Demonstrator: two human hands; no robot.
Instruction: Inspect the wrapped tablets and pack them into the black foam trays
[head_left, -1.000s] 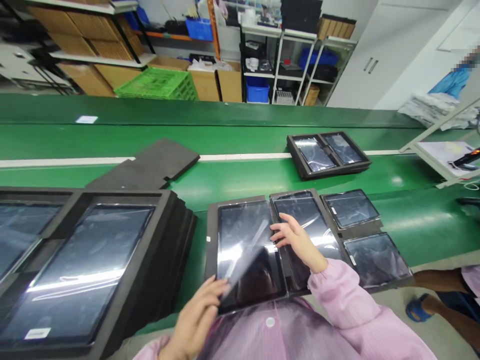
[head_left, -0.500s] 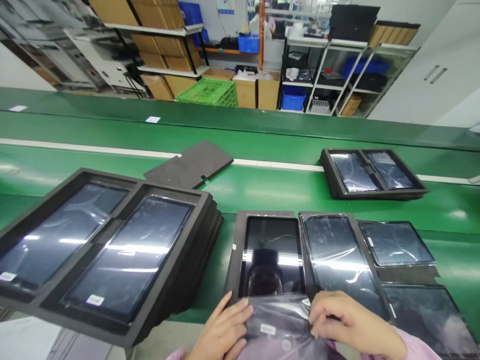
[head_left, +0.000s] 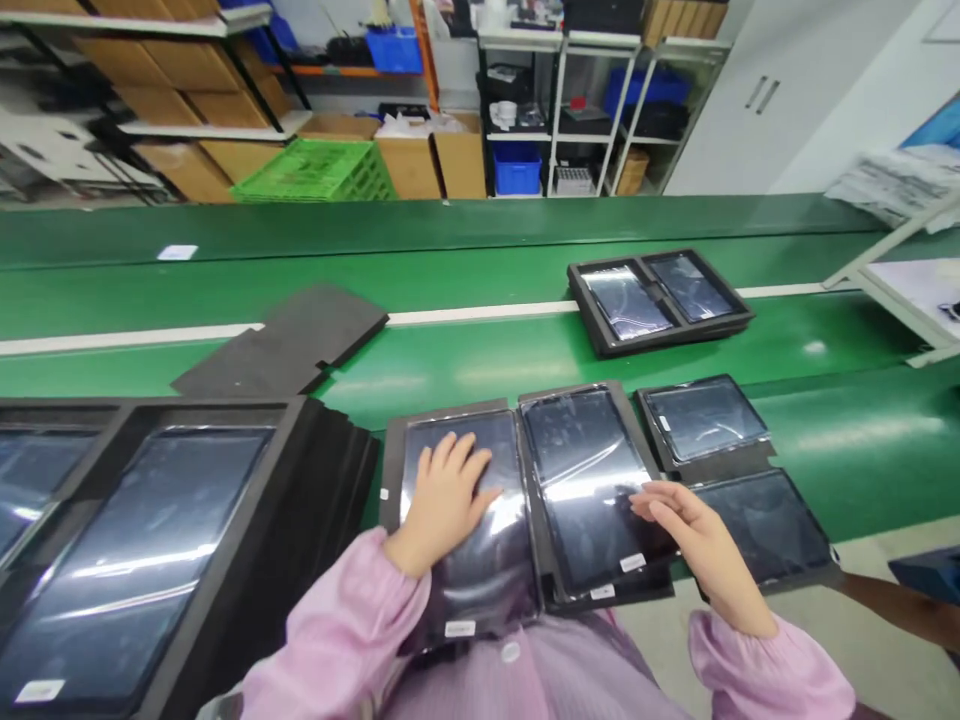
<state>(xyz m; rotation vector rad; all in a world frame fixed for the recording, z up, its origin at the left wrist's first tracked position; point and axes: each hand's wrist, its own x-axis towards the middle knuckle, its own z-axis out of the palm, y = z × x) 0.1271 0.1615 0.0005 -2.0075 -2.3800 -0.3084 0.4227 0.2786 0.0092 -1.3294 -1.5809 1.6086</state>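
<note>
My left hand (head_left: 450, 490) lies flat with fingers spread on a dark screen panel (head_left: 495, 570) that has clear film over it and a white label at its near edge. This panel rests on a dark foam sheet (head_left: 394, 450). Beside it on the right is a second filmed screen panel (head_left: 577, 440), also on foam. My right hand (head_left: 697, 540) is over this panel's right edge, its fingers stretched out and nothing in them; whether they touch it I cannot tell. Further right lie a smaller screen panel (head_left: 705, 418) and another dark panel (head_left: 765, 525).
A tall stack of black foam trays (head_left: 300, 500) holding screens stands at the left. A smaller tray stack (head_left: 660, 300) sits farther back on the green belt (head_left: 450, 375). A loose foam sheet (head_left: 285, 340) lies behind the tall stack. Shelves (head_left: 559, 40) stand beyond.
The clear film, held at the near end before, now lies over the left panel. My left hand has moved onto it, and my right hand has let go and moved right. The view has turned right.
</note>
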